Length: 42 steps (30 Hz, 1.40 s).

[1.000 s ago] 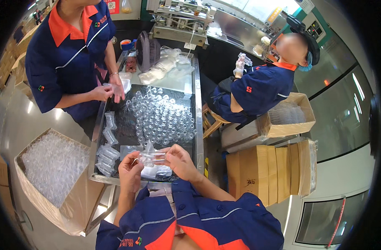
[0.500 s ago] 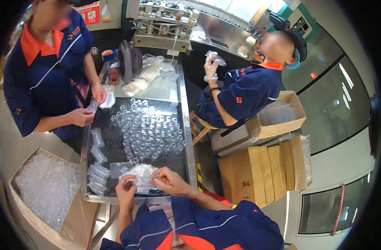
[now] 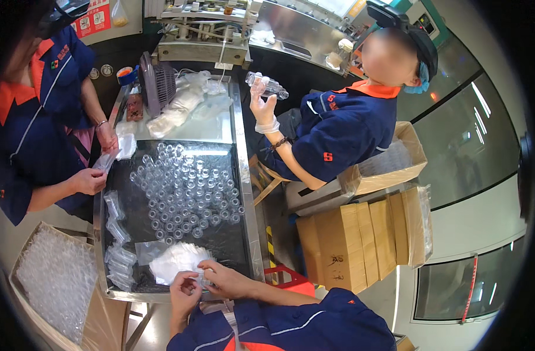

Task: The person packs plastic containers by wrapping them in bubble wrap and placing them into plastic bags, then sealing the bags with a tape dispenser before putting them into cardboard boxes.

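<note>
Left hand, lower centre of the frame: fingers curled, thumb inward; whether anything is grasped cannot be told. Right hand, just beside it: fingertips apparently pinching a small translucent piece, contents indistinct. Change noted: one second ago the hands stood farther apart with a clear tube held level between them; now they are close together at the near edge of a fanned stack of whitish plastic bags, the tube no longer discernible; handling seems, by judgement, centred on the film. Surface: black-topped table with metal rim; clear round-mouthed tubes standing in a dense group mid-frame; bagged clear pieces along the left edge; a flat clear sheet beside the stack. Far end: grey fan, cream cloth bundle. Room: machine at upper centre; co-worker's hand at left, holding a clear sleeve; second co-worker's gloved hand, raised with clear parts; filled carton at lower left; brown cartons at right; red stool below.
</note>
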Available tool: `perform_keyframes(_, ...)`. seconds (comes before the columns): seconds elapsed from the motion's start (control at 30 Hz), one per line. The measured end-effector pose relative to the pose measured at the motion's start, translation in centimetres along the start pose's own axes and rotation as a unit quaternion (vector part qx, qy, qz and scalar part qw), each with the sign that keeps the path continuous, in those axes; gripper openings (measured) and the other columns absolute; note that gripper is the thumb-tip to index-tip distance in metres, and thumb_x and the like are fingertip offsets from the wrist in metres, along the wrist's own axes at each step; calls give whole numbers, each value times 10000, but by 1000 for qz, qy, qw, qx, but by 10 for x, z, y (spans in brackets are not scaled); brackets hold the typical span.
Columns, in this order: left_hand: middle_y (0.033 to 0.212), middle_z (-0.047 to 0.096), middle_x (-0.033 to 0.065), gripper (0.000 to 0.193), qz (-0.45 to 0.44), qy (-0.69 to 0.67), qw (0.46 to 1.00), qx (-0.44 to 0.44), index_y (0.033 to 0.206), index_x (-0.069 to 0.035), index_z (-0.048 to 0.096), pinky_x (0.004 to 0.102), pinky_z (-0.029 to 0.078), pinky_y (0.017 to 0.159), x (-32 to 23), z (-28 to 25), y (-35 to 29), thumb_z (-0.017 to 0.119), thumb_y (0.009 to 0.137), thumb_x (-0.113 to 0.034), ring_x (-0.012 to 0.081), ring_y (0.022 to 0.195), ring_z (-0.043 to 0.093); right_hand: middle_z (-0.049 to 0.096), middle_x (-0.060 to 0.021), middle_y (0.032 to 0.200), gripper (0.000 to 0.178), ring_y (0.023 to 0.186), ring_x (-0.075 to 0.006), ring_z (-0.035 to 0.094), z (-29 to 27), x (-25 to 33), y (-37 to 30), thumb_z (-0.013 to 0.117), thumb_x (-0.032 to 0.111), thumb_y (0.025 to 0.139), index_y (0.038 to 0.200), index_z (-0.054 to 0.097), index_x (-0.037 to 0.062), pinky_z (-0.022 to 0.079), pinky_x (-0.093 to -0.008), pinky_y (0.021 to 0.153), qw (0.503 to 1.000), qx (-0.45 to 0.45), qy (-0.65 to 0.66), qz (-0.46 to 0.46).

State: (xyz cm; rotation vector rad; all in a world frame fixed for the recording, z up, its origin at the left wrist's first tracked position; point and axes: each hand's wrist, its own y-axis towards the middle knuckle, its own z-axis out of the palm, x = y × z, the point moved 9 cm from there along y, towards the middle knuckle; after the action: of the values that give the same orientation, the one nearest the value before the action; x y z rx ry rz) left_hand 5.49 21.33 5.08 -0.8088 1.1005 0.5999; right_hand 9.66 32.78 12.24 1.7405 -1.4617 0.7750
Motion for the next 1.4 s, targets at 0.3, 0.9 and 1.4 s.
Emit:
perform_keyframes(0.3,1126,511,78,666,114,165,979,22,1223,-49,476,325,426,844,-51,18,12,771,626,-38,191,986,526,563,-113,913,216,793,-216,614,14,-54,-33,697,106,799,936,574,-6,510,-319,685,971,-31,136,192)
perform_keyframes(0.9,998,593,257,361,121,453,799,-377,1150,15,501,469,464,753,-46,-219,43,624,868,-174,436,905,578,565,-152,828,98,714,-352,587,28,-129,-94,613,-7,752,834,569,26,484,-390,618,975,-34,-192,108)
perform_keyframes(1.4,796,583,146,305,227,514,765,-315,994,-43,547,439,481,668,-45,-176,78,705,770,-178,352,713,597,524,-118,733,113,637,-319,572,24,-130,-95,628,13,680,742,542,50,474,-398,551,960,-63,-256,97)
